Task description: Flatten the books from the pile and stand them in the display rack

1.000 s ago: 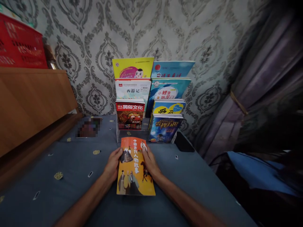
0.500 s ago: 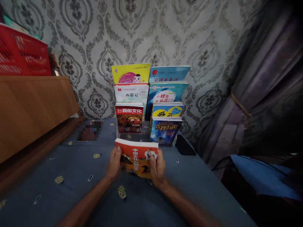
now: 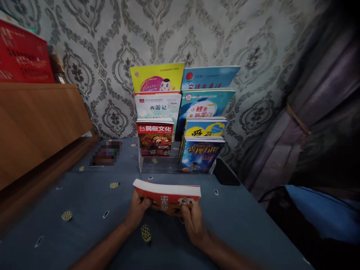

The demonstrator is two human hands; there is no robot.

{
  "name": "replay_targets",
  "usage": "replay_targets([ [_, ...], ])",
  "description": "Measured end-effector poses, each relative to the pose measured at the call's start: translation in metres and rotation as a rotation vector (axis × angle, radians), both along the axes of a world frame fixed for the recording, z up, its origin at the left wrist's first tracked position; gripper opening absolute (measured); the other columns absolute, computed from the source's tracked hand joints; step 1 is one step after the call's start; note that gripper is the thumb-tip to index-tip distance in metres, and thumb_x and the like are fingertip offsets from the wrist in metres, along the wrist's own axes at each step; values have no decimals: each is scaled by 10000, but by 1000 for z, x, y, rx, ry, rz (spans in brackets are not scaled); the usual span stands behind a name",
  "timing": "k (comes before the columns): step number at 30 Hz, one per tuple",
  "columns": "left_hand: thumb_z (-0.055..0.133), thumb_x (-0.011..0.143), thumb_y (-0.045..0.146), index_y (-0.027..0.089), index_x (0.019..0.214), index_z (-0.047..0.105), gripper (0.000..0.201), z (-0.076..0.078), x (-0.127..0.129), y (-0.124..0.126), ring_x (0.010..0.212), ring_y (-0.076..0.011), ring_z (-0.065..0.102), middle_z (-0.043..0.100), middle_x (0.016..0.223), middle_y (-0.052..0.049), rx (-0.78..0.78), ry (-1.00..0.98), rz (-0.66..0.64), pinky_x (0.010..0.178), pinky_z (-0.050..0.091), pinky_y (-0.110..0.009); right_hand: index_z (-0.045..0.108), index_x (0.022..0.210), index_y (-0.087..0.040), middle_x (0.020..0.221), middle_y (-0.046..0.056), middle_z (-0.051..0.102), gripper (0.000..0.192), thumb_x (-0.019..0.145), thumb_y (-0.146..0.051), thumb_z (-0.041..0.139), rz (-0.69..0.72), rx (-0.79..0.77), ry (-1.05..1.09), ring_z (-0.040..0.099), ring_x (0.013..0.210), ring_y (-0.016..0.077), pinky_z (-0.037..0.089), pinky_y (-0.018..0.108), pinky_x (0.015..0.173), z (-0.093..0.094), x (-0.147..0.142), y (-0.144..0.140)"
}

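Between my two hands is a thick red-orange book [image 3: 168,200], its white page edge turned up and its cover tilted away from view. My left hand [image 3: 137,210] grips its left side, thumb on the cover. On the other side my right hand [image 3: 194,221] holds it the same way. Just beyond stands a clear stepped book rack [image 3: 160,165]. Its left column has a red-topped book [image 3: 156,140], a white book [image 3: 157,105] and a yellow book [image 3: 157,77]. A dark blue book [image 3: 201,155] fronts the right column, with several blue and yellow books behind.
A black flat object [image 3: 226,172] lies right of the rack. At left stands a wooden cabinet [image 3: 39,123] with a red basket [image 3: 25,56] on top. A blurred-out item [image 3: 105,153] lies on the patterned cloth [image 3: 92,232]. A tied curtain [image 3: 303,123] hangs at right.
Both hands have brought the red-orange book lower and nearer, tipping it so its page edge shows more. The rack looks larger and closer as the camera view has shifted.
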State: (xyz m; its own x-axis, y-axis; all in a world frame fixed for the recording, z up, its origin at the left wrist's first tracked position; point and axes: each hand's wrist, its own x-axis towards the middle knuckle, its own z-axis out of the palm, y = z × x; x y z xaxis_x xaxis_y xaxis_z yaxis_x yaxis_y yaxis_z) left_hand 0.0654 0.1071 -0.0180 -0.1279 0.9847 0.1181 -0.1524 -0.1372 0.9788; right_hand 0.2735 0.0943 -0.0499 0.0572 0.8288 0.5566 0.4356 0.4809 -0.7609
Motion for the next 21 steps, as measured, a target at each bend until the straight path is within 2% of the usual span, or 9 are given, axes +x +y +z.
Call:
replay_targets([
  [4,784,620,701,209,913,699,579,2,1,-1,1001,-324,659,721,939,-106,77,41,-11,854,556,-376,598,1149,-263,1001,110,710,406,974,-578,411,-15,22,-11,676,952,313,603,475,824,0,5,0],
  [8,722,606,818,192,854,680,675,16,3,-4,807,-242,624,666,829,-67,152,33,-88,727,540,-330,617,1070,-259,907,95,710,348,1006,-517,392,51,48,-45,681,827,275,613,422,750,4,9,0],
  [11,698,626,834,181,811,660,679,27,5,-7,709,-182,556,594,760,-31,189,26,-130,636,491,-282,617,1103,-253,898,84,713,324,1028,-471,389,58,123,-77,681,796,246,611,376,717,9,7,-1],
  [15,679,620,855,166,812,645,716,32,5,-8,702,-177,537,580,746,-28,192,52,-142,614,463,-276,618,1124,-227,907,78,715,319,1029,-460,423,55,184,-90,676,793,222,601,334,706,11,4,-2],
  [21,689,647,828,158,856,647,703,25,3,-7,757,-193,563,604,817,-50,220,57,-126,663,490,-288,631,1017,-230,780,60,673,355,1007,-530,442,72,134,-61,637,724,228,586,338,654,7,10,-1],
])
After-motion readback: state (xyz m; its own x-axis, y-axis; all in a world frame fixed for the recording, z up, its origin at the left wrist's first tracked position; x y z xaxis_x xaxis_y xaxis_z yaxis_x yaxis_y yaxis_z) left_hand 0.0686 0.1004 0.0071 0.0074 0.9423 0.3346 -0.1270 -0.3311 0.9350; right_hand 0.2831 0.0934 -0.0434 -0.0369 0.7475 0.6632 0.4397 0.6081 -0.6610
